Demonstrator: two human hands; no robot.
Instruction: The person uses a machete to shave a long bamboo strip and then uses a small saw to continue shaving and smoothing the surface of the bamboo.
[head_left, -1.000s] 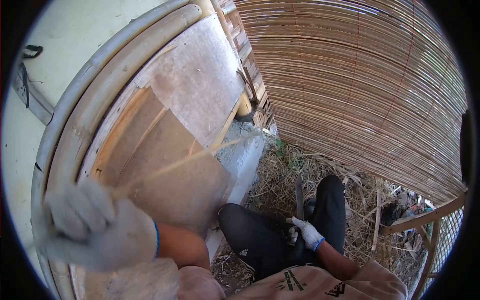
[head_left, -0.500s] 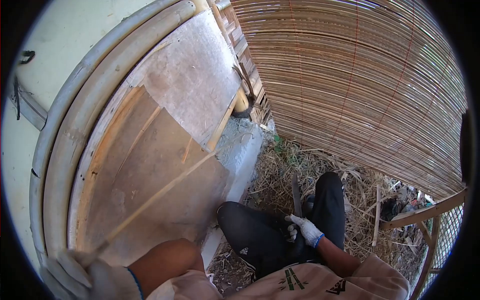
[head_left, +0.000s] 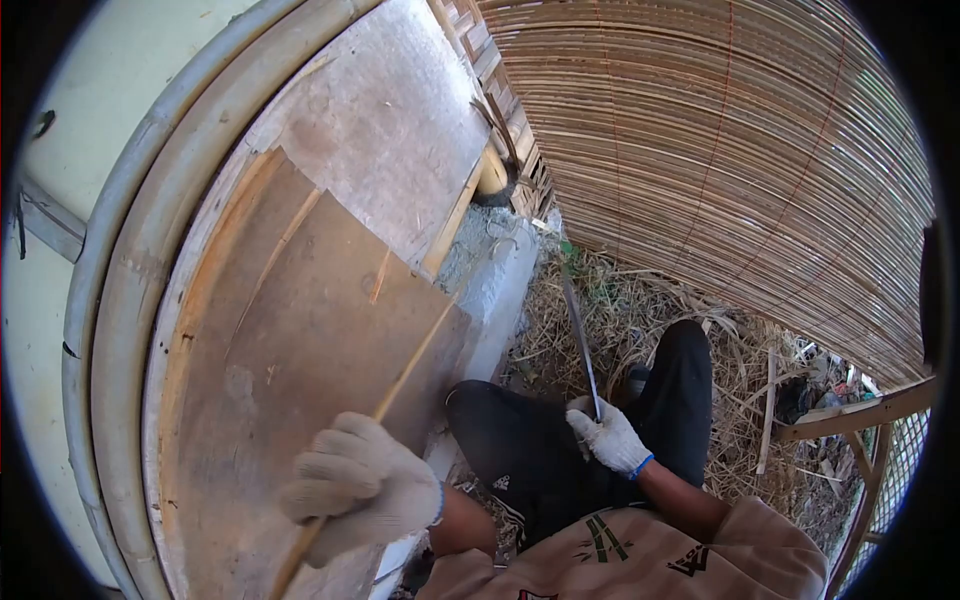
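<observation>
My left hand (head_left: pixel 362 486), in a white knit glove, is wrapped round a long thin bamboo strip (head_left: pixel 412 362). The strip slants across the brown panel, its far end near the concrete ledge and its near end running out of view at the bottom. My right hand (head_left: pixel 610 438), also gloved, sits between my knees, closed on a long-bladed knife (head_left: pixel 578 330). The blade points up and away over the straw-covered ground. Its handle is hidden in my fist. Strip and blade are apart.
A worn wooden panel (head_left: pixel 330 270) and bent bamboo poles (head_left: pixel 140 260) fill the left side. A slatted bamboo screen (head_left: pixel 700 130) rises ahead. Dry shavings (head_left: pixel 735 400) litter the ground. A wooden frame with lattice (head_left: pixel 865 420) stands at right, a concrete ledge (head_left: pixel 497 290) in the middle.
My left hand has come inward from the lower left and now grips the strip farther along its length. My right hand has turned the knife so that more of its blade shows.
</observation>
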